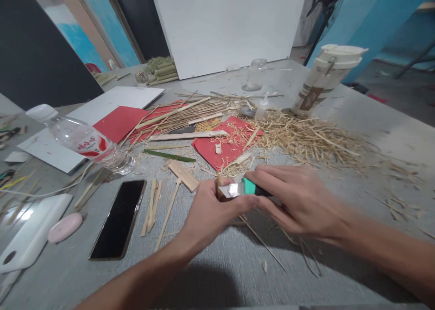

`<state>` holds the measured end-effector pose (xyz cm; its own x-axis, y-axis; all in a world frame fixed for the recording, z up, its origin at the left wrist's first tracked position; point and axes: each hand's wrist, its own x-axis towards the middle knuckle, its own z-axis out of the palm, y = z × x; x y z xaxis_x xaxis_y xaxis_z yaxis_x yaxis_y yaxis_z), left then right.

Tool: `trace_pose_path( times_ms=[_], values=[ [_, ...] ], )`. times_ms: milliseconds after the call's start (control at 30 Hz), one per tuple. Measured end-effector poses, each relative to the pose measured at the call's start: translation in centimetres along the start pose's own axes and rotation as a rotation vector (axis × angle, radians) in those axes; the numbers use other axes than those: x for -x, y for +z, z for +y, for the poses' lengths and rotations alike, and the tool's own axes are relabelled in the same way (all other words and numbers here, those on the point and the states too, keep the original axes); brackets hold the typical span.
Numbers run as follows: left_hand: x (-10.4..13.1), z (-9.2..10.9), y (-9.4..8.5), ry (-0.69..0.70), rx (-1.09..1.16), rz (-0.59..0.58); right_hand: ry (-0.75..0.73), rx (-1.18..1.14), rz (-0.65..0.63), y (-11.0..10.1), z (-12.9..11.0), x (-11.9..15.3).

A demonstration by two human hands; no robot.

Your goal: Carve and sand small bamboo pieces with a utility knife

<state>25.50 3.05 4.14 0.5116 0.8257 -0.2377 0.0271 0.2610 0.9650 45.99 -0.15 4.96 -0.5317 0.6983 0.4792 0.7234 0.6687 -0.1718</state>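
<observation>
My right hand point(295, 196) is wrapped round a utility knife point(249, 186) with a green and black handle. Its metal blade points left, across a small piece of pale wood or bamboo point(219, 180) pinched in my left hand point(210, 205). The left thumb reaches along below the knife, close to its green collar. Most of the held piece is hidden by my fingers. Just beyond the hands lies a red paper sheet point(220, 149) strewn with shavings. Left of my left hand is a flat wooden strip point(183, 175), with a thin stick touching its lower edge.
A black phone point(118, 219), a pink oval object point(65, 227) and a white board with a handle hole point(37, 230) lie at left. A water bottle point(84, 140) leans behind them. Straw point(316, 138), bamboo sticks point(180, 115), a glass jar point(256, 74) and a tall cup point(321, 81) stand farther back.
</observation>
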Motion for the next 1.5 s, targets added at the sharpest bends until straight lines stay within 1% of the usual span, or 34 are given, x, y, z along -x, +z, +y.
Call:
trace_pose_path(
  times_ms=[200, 400, 500, 600, 667, 767, 867, 967, 1100, 1200, 1300, 1433, 1500],
  values=[
    [0.2, -0.1, -0.2, 0.020, -0.011, 0.015, -0.010, -0.025, -0.002, 0.0, 0.0, 0.1],
    [0.6, 0.1, -0.1, 0.078, -0.023, 0.002, 0.025, 0.070, 0.067, 0.3, -0.5, 0.3],
    [0.5, 0.2, -0.1, 0.064, -0.037, 0.014, 0.040, 0.078, 0.072, 0.3, -0.6, 0.3],
    [0.4, 0.2, -0.1, 0.018, -0.067, 0.029, 0.032, 0.049, 0.042, 0.2, -0.3, 0.2],
    [0.3, 0.1, -0.1, 0.003, -0.071, 0.014, 0.014, 0.022, 0.015, 0.1, 0.0, 0.2],
    [0.1, -0.1, -0.2, 0.020, -0.067, -0.028, -0.017, -0.013, -0.022, -0.1, 0.4, 0.0],
    [0.1, -0.4, -0.2, 0.030, -0.072, -0.010, -0.031, -0.021, -0.040, -0.3, 0.6, -0.1],
    [0.3, -0.4, -0.1, 0.061, -0.070, 0.007, -0.040, -0.006, -0.012, -0.4, 0.5, -0.1],
    [0.8, -0.1, 0.3, 0.122, -0.072, 0.006, -0.039, 0.054, 0.060, -0.3, 0.0, 0.0],
    [1.0, -0.1, 0.4, 0.107, -0.105, 0.029, -0.005, 0.086, 0.104, -0.2, -0.4, 0.1],
    [0.9, -0.2, 0.4, 0.085, -0.120, 0.049, 0.043, 0.090, 0.118, -0.1, -0.4, 0.2],
    [0.5, 0.0, 0.2, 0.027, -0.016, -0.004, -0.007, 0.034, 0.090, 0.1, 0.0, 0.2],
    [0.3, 0.1, 0.1, -0.008, 0.022, -0.006, -0.036, 0.002, 0.062, 0.2, 0.2, 0.1]
  ],
)
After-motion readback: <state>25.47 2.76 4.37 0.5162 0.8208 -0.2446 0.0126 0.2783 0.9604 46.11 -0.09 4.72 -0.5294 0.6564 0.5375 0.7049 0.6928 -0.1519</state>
